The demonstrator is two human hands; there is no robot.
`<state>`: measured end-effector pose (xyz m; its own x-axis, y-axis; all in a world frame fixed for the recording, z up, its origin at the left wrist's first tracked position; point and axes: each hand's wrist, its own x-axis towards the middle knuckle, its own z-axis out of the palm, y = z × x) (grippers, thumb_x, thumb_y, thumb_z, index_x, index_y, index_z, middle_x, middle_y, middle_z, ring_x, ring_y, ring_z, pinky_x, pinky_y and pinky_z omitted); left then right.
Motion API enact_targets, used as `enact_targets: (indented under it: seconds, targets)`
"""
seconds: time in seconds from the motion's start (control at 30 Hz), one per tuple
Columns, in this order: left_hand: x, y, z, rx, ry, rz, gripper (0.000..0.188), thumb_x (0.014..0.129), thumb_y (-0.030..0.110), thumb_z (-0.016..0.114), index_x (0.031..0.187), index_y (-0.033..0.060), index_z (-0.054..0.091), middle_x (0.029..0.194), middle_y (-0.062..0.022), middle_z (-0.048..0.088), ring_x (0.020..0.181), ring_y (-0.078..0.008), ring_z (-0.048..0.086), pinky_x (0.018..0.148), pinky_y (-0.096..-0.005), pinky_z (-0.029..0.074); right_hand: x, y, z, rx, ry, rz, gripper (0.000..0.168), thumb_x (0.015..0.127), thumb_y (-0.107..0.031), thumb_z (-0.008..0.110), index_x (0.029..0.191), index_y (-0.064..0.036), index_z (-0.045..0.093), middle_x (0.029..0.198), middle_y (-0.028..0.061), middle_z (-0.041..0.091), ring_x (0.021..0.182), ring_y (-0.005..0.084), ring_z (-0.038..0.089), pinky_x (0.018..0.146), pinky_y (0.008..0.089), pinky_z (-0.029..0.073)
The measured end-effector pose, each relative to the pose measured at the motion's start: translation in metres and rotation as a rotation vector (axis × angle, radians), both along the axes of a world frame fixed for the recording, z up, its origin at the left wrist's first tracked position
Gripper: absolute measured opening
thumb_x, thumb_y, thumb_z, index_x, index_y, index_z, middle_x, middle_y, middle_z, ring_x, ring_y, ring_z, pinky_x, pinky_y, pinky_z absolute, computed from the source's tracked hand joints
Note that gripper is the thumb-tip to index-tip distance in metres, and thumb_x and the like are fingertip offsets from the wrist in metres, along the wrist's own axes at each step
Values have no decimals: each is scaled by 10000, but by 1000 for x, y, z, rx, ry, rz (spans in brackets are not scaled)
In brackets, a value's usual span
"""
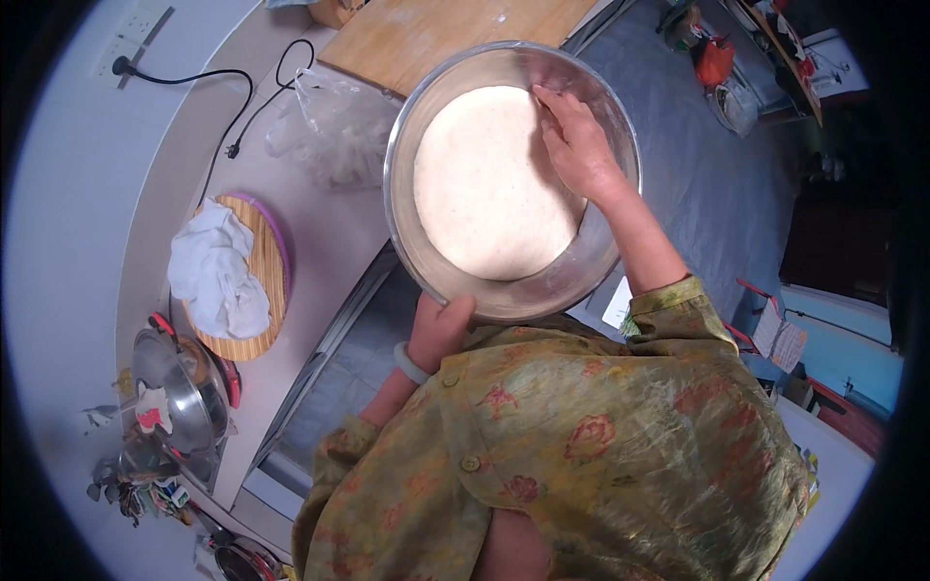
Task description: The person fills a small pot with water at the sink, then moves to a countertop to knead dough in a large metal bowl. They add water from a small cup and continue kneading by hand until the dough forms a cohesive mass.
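Observation:
A wide stainless steel bowl (508, 301) is held up close in front of me. Inside it lies a large, smooth, pale round of dough (487, 189). My left hand (442, 325) grips the bowl's near left rim, thumb over the edge; its other fingers are hidden beneath. Reaching into the bowl, my right hand (577, 141) has its fingertips at the far right edge of the dough, by the inner wall. Whether those fingertips press the dough or the steel is hard to tell. Nothing shows in the right hand's grasp.
A wooden board (443, 36) lies on the counter beyond the bowl. To the left are a clear plastic bag (334, 134), a black power cord (240, 134) and a white cloth (218, 269) on an oval wooden board (265, 319). A lidded metal pan (182, 385) stands nearer.

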<state>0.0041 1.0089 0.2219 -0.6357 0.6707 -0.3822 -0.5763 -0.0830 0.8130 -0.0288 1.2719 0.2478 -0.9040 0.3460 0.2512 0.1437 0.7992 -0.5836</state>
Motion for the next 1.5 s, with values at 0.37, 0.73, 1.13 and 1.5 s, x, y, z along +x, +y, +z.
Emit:
enact_targets:
  seconds: [0.37,0.73,1.13,1.5]
  targets:
    - [8,6,3,5,-3,73,415,709,-1,431,1113,-87,474,1063,-124,554,973,-200,539,831,-309,434,21,-28,15,97,73,123,371,705,7,496,1072,24,542,1001,178,551,942,358,491,842,413,400]
    - [9,-1,-4,4,14,93,315,737,45,431,1004,-72,551,936,-97,601,826,-158,564,703,-280,455,38,-17,50,180,194,148,358,739,47,473,1089,8,535,1094,198,520,1024,351,497,895,398,400]
    - [16,-12,-28,-2,16,-17,496,730,-2,417,1218,-80,382,1173,-159,495,1047,-247,520,895,-358,430,-24,-56,6,203,134,499,295,781,-209,565,1007,-22,592,885,137,566,858,321,528,760,400,427]
    - [11,-7,3,32,-131,62,458,731,26,417,1177,-75,443,1118,-119,534,1005,-209,526,856,-319,424,57,-58,20,252,-91,628,399,726,-182,637,1086,-26,561,1067,140,529,1049,310,472,946,443,344]
